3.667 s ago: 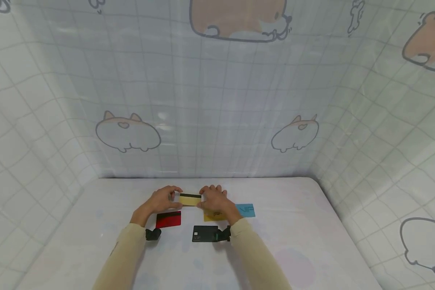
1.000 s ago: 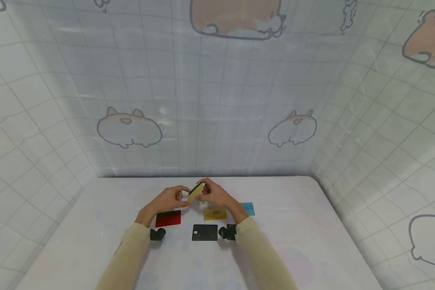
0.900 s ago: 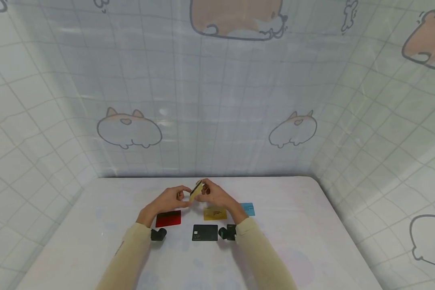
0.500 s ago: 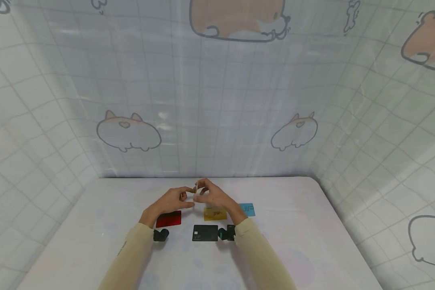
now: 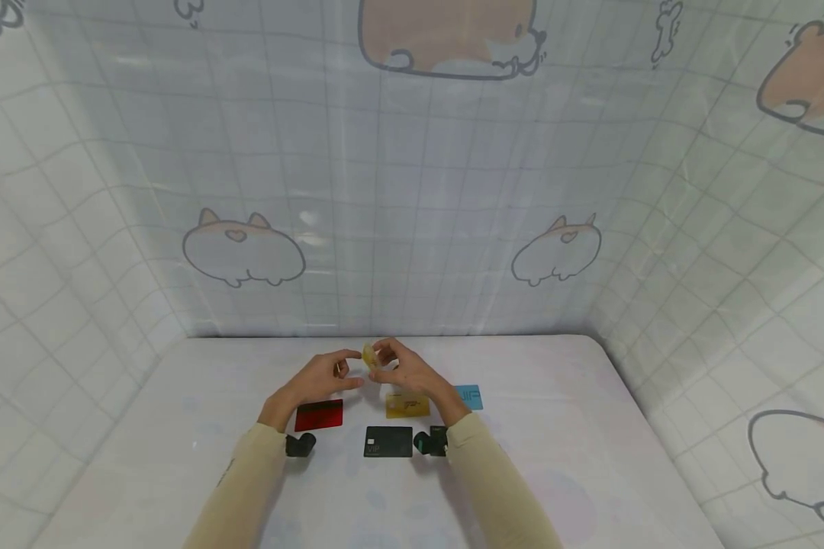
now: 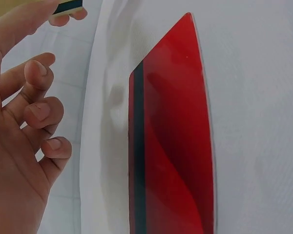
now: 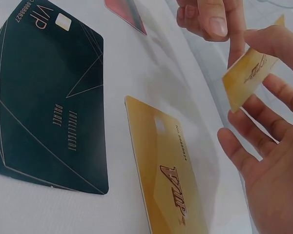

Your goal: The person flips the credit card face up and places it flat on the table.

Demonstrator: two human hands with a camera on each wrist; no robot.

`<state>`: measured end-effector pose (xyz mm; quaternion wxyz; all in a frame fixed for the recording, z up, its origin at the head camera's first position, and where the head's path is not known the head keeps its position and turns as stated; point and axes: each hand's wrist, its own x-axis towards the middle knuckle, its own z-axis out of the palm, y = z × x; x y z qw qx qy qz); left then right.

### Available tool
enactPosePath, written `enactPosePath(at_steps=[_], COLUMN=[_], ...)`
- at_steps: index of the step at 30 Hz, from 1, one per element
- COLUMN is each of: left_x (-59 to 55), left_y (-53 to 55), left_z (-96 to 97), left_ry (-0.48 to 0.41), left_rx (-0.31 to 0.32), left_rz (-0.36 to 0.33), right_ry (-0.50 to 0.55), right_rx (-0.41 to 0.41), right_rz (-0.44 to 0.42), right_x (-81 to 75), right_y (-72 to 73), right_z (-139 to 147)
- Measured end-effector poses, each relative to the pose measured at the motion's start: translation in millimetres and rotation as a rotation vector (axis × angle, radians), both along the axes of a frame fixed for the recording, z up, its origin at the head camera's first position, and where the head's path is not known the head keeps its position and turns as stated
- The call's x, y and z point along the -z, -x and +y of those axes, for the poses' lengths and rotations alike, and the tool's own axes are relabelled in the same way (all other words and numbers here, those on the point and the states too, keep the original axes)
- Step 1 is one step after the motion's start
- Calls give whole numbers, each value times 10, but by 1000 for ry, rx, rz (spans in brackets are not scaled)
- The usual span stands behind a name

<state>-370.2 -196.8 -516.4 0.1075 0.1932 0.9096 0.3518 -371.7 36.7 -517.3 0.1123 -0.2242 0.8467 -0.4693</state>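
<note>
My right hand (image 5: pixel 410 371) pinches a small gold card (image 5: pixel 369 356) just over the table, tilted, between thumb and fingers. In the right wrist view its printed gold face (image 7: pixel 246 75) shows; a dark stripe on the back of this card (image 6: pixel 70 6) appears in the left wrist view. My left hand (image 5: pixel 319 377) is just left of it, thumb and index finger apart. The left index fingertip is at the card's edge; whether it touches I cannot tell. Below the left hand lies a red card (image 5: pixel 319 415) with a dark stripe.
A second gold card (image 5: pixel 408 405) lies under the right hand. In front of it is a dark green VIP card (image 5: pixel 387 441). A blue card (image 5: pixel 470 396) lies partly behind the right forearm. Another dark card (image 5: pixel 439 441) is half hidden at the right wrist camera. Curtains surround the white table (image 5: pixel 556 427).
First both hands held the gold card flat, stripe side up. It then tilted, turned edge-on, and now shows its printed face in my right hand. The left hand's grip has loosened.
</note>
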Motion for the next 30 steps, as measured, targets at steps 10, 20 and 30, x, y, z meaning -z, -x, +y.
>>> enactPosePath(at_steps=[10, 20, 30], left_x=[-3, -17, -9], left_y=[-35, -108, -206], left_z=[-43, -76, -62], left_ry=[-37, -77, -15], left_rx=[-18, 16, -29], left_rz=[27, 109, 76], right_ry=[-39, -141, -292], right_rx=[-5, -22, -22], right_rz=[44, 100, 204], right_x=[10, -39, -24], right_y=[-17, -118, -161], right_z=[-4, 2, -29])
